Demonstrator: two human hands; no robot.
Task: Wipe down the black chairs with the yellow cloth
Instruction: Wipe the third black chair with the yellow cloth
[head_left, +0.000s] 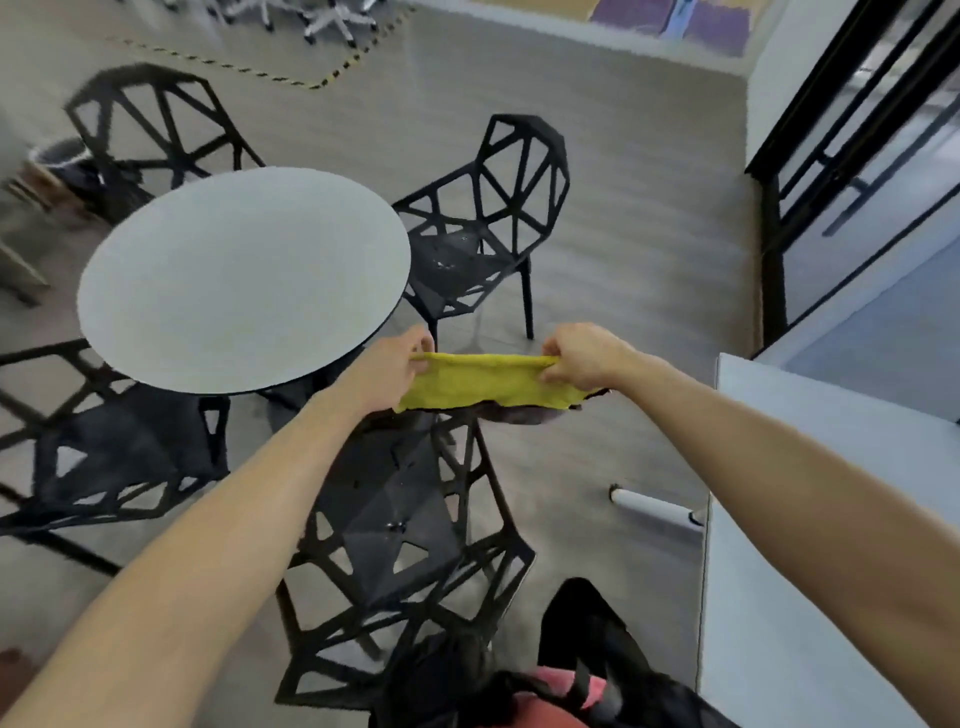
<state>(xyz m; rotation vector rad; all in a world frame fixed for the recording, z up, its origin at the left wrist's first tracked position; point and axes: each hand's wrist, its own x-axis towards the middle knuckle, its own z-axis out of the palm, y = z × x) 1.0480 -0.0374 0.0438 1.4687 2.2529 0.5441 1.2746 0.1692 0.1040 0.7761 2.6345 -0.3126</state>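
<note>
Four black chairs (457, 254), one yellow cloth (483, 382) (pinched)

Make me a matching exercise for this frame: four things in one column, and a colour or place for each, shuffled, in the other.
1 yellow cloth
2 round table
3 nearest chair
4 floor tape

A grey top
B black and yellow stripes
C pinched at each end by left hand and right hand
D black, below the cloth

Pairs: 1-C, 2-A, 3-D, 4-B
</note>
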